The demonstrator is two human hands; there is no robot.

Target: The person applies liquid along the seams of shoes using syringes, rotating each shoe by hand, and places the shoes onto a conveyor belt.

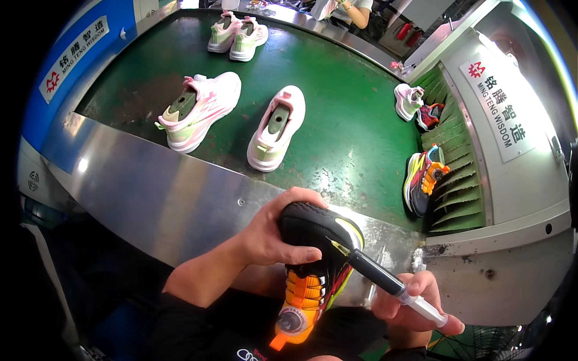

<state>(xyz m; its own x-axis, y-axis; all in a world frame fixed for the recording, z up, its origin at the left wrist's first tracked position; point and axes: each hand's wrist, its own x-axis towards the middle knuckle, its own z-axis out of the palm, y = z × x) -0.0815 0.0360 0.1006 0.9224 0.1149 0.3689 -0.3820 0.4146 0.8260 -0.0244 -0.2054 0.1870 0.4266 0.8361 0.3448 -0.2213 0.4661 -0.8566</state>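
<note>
Head: left hand (271, 231) grips shoe (313, 265); syringe (385, 280) touching.

The green conveyor belt (337, 126) carries two pale pink shoes (201, 108) (277, 125) side by side near its front steel edge (180, 198). A second pink pair (238, 35) stands at the far end of the belt. At the belt's right side, on a green ribbed ramp (457, 156), lie a colourful shoe (424, 177), a white shoe (408, 99) and a red one (428, 115).
</note>
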